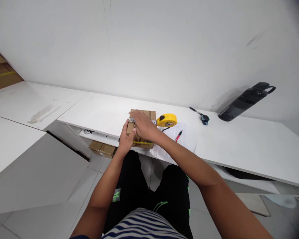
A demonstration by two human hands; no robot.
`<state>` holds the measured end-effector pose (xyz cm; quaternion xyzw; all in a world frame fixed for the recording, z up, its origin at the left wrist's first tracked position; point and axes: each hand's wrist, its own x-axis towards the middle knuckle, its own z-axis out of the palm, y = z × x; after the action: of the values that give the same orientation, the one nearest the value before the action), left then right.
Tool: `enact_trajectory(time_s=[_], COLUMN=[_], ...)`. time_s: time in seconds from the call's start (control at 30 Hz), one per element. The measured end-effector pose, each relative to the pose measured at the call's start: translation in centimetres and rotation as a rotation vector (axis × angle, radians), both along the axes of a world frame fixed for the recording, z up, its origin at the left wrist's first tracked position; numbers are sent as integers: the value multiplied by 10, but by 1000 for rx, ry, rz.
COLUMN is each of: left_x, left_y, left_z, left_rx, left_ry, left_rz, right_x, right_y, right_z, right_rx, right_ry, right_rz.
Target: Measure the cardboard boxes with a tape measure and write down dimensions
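A small brown cardboard box (149, 115) sits near the front edge of the white table (239, 139). My left hand (127, 138) grips the box's near left corner, thumb on top. My right hand (143, 125) lies flat across the top of the box, fingers stretched to the left, pressing on a tape blade that runs over the lid. The blade comes from a yellow tape measure (167, 120) standing just right of the box.
A red pen (178, 135) lies on a white plastic sheet (186, 137) right of the box. A black bottle (246, 101) lies on its side at the back right, a small dark tool (203, 118) near it. Cardboard boxes (102, 148) sit under the table.
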<state>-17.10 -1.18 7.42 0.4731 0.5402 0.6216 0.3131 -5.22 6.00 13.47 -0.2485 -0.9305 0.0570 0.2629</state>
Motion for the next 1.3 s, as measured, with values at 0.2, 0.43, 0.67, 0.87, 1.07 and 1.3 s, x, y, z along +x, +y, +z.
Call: enact_trajectory(time_s=[0.2, 0.43, 0.67, 0.87, 1.07, 1.3], left_x=[-1, 1, -1, 0, 1, -1], left_y=[0, -3, -1, -2, -2, 1], left_z=[-2, 3, 0, 4, 4, 0], left_rx=[35, 17, 34, 26, 38, 26], left_ry=[32, 37, 51, 70, 74, 78], left_rz=[15, 10, 14, 5, 14, 34], right_x=[-1, 1, 1, 2, 1, -1], right_y=[-2, -5, -6, -3, -2, -1], right_z=[5, 3, 6, 3, 4, 6], right_rx=[-33, -92, -28, -62, -70, -11], right_ry=[-127, 7, -141, -29, -33, -141], right_rz=[0, -39, -32, -44, -72, -78])
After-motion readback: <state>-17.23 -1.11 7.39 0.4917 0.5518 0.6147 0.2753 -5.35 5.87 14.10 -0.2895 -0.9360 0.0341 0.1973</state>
